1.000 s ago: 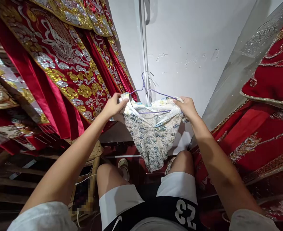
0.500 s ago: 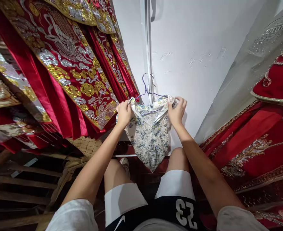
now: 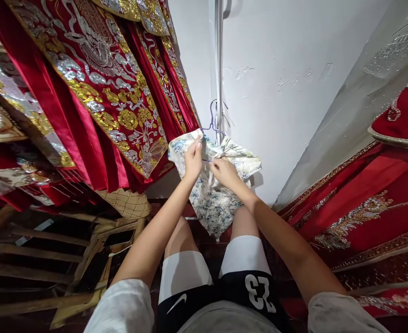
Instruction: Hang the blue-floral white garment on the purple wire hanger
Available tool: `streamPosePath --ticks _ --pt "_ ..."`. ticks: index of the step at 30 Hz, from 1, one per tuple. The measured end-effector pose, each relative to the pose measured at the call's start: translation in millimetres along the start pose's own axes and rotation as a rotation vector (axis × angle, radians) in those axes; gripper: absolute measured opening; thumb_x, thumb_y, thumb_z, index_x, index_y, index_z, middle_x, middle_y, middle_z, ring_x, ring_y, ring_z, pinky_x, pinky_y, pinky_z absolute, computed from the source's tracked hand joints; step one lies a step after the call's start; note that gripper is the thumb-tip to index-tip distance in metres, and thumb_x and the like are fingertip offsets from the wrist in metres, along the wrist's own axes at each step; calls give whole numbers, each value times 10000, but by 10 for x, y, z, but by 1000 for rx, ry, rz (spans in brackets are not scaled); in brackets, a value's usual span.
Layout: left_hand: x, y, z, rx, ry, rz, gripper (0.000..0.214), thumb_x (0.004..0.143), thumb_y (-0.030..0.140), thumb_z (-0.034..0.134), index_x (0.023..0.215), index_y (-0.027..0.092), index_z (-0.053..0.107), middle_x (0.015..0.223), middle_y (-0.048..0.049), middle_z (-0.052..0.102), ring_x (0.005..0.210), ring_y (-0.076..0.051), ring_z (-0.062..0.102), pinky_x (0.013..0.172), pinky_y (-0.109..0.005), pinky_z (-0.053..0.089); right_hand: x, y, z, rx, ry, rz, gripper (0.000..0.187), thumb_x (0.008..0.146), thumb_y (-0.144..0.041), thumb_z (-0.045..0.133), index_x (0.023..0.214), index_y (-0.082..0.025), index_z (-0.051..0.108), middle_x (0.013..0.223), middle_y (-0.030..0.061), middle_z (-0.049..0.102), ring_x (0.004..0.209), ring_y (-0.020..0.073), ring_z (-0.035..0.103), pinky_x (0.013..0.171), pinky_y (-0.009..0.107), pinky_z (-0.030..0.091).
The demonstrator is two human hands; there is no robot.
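Note:
A pale floral shirt (image 3: pixel 214 210) with a blue and green print hangs on a purple hanger (image 3: pixel 212 121) in front of the white wall. My left hand (image 3: pixel 193 159) is closed on the left side of its neckline, with the thumb upward. My right hand (image 3: pixel 224 171) pinches at the front opening near the middle, just beside the left hand. Between the two hands a short stretch of the hanger's lower bar shows. Both short sleeves spread outward, and the lower end tapers to a point above my knees. My right fingertips are partly hidden in the cloth.
Red embroidered garments (image 3: pixel 127 106) with gold and silver sequins hang at the left. More red beaded clothing (image 3: pixel 363 199) hangs at the right, beside a translucent cover (image 3: pixel 328 115). A wooden slatted chair (image 3: pixel 40 263) stands at lower left. A vertical metal pole (image 3: pixel 219 55) runs along the wall.
Both hands have moved inward from the shirt's shoulders to the neckline and front opening. The sleeves now spread out to the sides, and the view has shifted slightly.

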State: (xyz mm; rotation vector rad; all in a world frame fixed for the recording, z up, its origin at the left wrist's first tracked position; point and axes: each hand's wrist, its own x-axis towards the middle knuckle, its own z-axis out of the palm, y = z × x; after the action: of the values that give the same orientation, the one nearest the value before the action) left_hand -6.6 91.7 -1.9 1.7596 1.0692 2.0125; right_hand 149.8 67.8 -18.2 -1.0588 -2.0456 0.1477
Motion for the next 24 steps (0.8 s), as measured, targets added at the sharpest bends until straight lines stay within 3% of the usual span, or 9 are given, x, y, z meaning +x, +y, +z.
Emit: streamPosePath --ticks 2,4,8,11,14,17,19,22,24 --pt "-160 36 108 -97 19 -96 450 962 598 544 959 183 717 1053 -113 738 1153 -269 662 1055 -422 499 -136 -41 172 56 45 -104 182 934 -235 492 802 -211 614 942 94 643 982 247 562 840 331 430" --pt "-331 14 142 -184 53 -197 453 955 615 550 981 187 698 1049 -115 732 1084 -259 691 970 -388 546 -307 26 332 145 103 -43 185 945 -280 489 829 -212 616 991 93 638 984 236 577 872 331 442" --pt "-715 -260 97 -297 120 -361 396 923 487 658 1227 237 618 1254 -128 682 1136 -236 679 952 -351 548 -627 315 622 257 65 411 294 936 -475 536 797 -219 576 808 38 642 771 201 609 738 289 461" --pt "-1086 -540 116 -265 116 -555 295 885 366 677 1130 209 625 1148 -120 706 1078 -229 686 929 -353 547 -686 495 797 187 -88 687 389 907 -579 566 842 -200 624 849 87 711 828 241 670 740 296 468" --pt "-1495 -713 211 -238 87 -694 170 857 277 645 1000 188 628 986 -91 718 938 -218 699 872 -367 559 -579 595 923 123 -241 820 509 965 -590 451 821 -164 689 925 180 747 926 304 707 803 339 480" --pt "-1831 -750 302 -217 52 -737 121 814 197 628 932 177 610 876 -72 702 836 -213 692 832 -385 565 -477 632 1013 123 -248 865 463 969 -496 470 852 -131 729 953 221 755 989 320 714 838 342 485" --pt "-1971 -734 320 -194 46 -744 179 775 139 625 948 177 597 906 -74 697 855 -209 687 855 -387 557 -504 623 1051 150 -226 855 393 943 -449 517 841 -139 737 873 188 760 953 290 724 815 311 489" --pt "-2057 -695 280 -127 48 -699 363 713 68 643 1051 189 592 1088 -93 681 998 -208 663 959 -379 511 -721 577 1061 226 -181 806 366 907 -432 539 722 -167 710 670 109 716 767 234 715 716 271 488" --pt "-2069 -657 241 -19 -27 -592 361 731 85 642 1072 193 597 1139 -100 663 1069 -220 631 1003 -379 470 -939 542 1027 288 -121 744 391 890 -445 519 638 -182 662 572 70 663 645 205 670 639 260 472"
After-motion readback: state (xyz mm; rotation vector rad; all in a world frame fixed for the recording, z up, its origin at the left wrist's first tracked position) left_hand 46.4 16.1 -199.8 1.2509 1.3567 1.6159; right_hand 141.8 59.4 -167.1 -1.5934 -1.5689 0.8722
